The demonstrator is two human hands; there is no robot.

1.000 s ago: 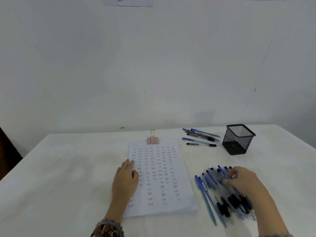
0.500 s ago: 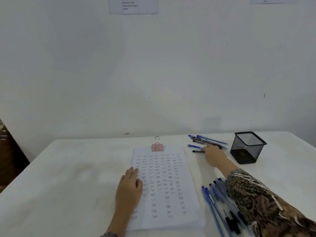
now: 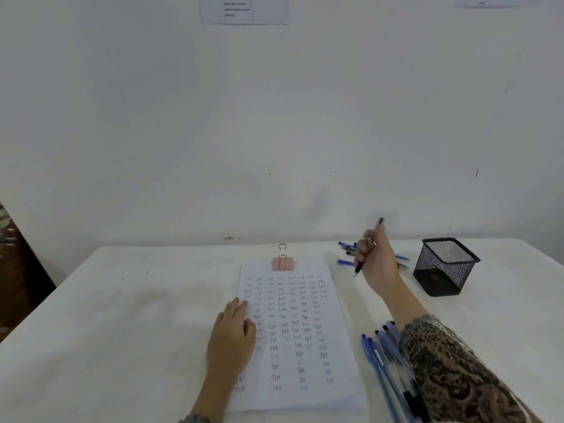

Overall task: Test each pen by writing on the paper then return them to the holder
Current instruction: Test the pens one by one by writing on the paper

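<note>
A white paper stack [image 3: 314,355] covered in rows of the handwritten word "Test" lies in the middle of the table, clipped at the top by a pink binder clip [image 3: 283,262]. My left hand [image 3: 233,331] rests flat on the paper's left edge. My right hand [image 3: 377,261] is raised above the table's far right, gripping a black pen [image 3: 357,269] with its tip pointing down. A black mesh holder [image 3: 444,267] stands to the right of that hand. Several blue pens [image 3: 380,361] lie in a pile at the near right, partly under my sleeve.
A few blue and black pens [image 3: 346,248] lie behind my right hand near the wall. The table [image 3: 122,331] has a white cloth. Printed sheets [image 3: 244,9] hang on the white wall. A dark object [image 3: 15,270] stands at the left edge.
My right hand left the near pile, reached to the far group of pens, picked up a black pen and lifted it off the table. My left hand stayed on the paper.
</note>
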